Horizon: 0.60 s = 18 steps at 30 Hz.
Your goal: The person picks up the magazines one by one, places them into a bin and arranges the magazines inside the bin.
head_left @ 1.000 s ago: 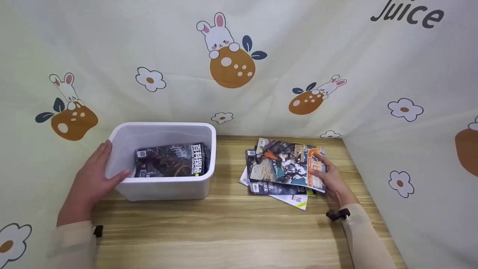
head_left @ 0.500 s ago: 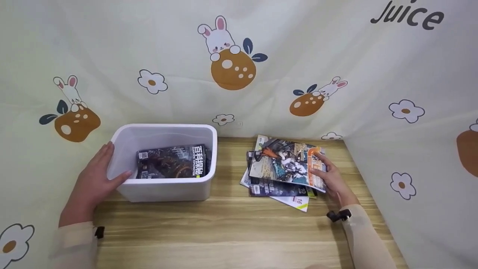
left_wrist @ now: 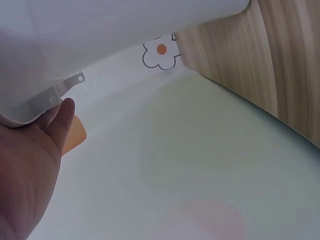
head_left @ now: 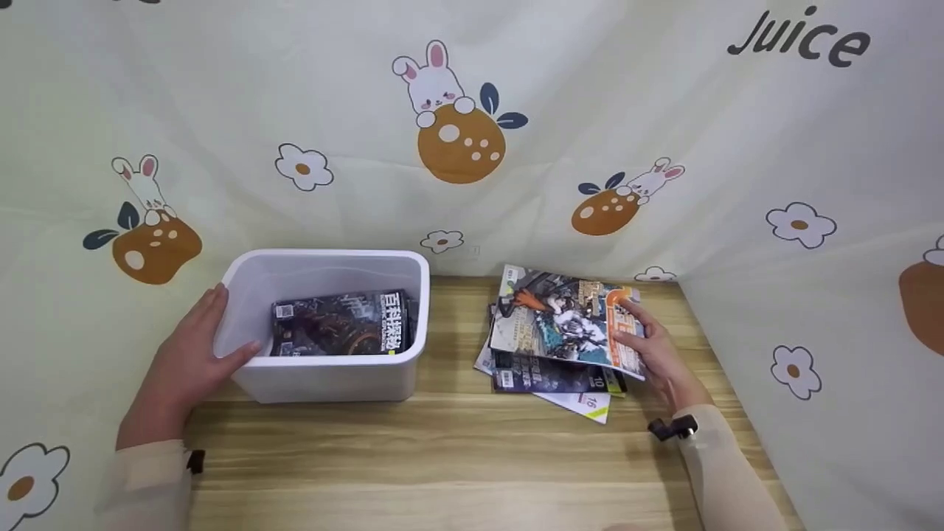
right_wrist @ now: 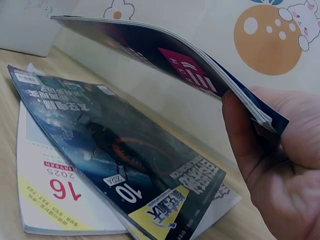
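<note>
My left hand (head_left: 181,361) grips the left rim of a white plastic bin (head_left: 332,380), its thumb over the front corner and the fingers along the outer side. Inside the bin lie dark magazines (head_left: 339,321). My right hand (head_left: 658,361) pinches the right edge of a colourful magazine (head_left: 553,324) with an orange strip. In the right wrist view this held magazine (right_wrist: 150,42) is raised and bends above a dark magazine (right_wrist: 120,145) marked 10. Below that lies a white magazine (right_wrist: 50,185) marked 16, partly covered. The left wrist view shows the bin's outer wall (left_wrist: 125,25) beside my fingers.
Everything stands on a wood-grain table (head_left: 442,457). A pale cloth (head_left: 354,74) printed with rabbits, oranges and flowers rises behind it and on both sides. Close to the back cloth stand the bin and the magazine pile, with a strip of table between them.
The magazine in my right hand has risen slightly off the pile, tilting up at its left side. My left hand keeps its hold on the bin. The head view has shifted a little.
</note>
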Motion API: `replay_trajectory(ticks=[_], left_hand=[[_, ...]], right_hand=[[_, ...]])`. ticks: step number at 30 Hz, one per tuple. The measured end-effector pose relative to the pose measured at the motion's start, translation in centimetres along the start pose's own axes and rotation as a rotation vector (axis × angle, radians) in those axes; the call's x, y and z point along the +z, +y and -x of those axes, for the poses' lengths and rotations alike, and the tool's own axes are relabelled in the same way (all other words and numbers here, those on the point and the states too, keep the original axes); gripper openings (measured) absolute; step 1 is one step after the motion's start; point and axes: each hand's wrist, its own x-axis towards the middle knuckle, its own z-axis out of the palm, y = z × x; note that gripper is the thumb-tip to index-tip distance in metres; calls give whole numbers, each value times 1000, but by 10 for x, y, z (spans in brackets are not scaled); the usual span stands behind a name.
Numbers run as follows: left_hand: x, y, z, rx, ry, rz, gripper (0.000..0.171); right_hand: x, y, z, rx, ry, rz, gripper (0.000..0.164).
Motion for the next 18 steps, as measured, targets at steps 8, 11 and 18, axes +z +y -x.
replay_trajectory(ticks=[8,11,18], left_hand=[[0,-2,1,-19,-10,-6,114],[0,-2,1,-14,-9,-1,114],[3,-2,0,-11,-1,1,114]], right_hand=[[11,-15,1,-16,-46,3,86],[14,-20,2,-10,-52,-4,87],[24,-30,8,-39,-77,-18,86]])
